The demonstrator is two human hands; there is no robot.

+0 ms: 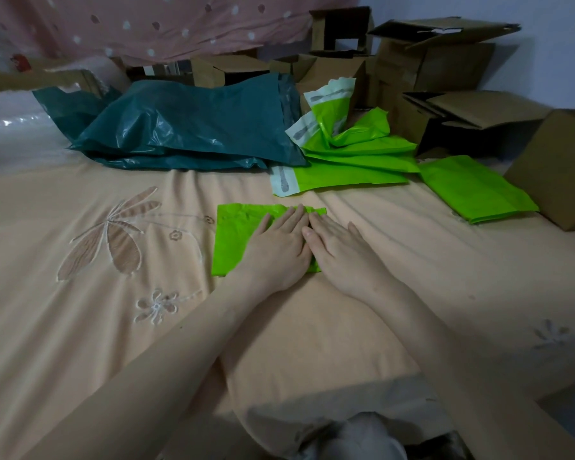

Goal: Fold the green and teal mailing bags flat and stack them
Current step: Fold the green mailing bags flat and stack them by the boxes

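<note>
A folded bright green mailing bag (236, 234) lies flat on the peach bed sheet in the middle. My left hand (279, 244) and my right hand (337, 244) press down on its right half, palms flat, fingers extended and side by side. Behind it lies a loose pile of unfolded green bags (352, 161) with white adhesive strips. A heap of dark teal bags (186, 131) sits to the left of that pile. At the right rests a flat stack of folded green bags (475, 189).
Several brown cardboard boxes (445, 71) crowd the back and right side, one (558, 167) right beside the folded stack. A pink dotted cloth (146, 24) hangs at the back. The sheet (113, 310) has embroidered flowers at the left.
</note>
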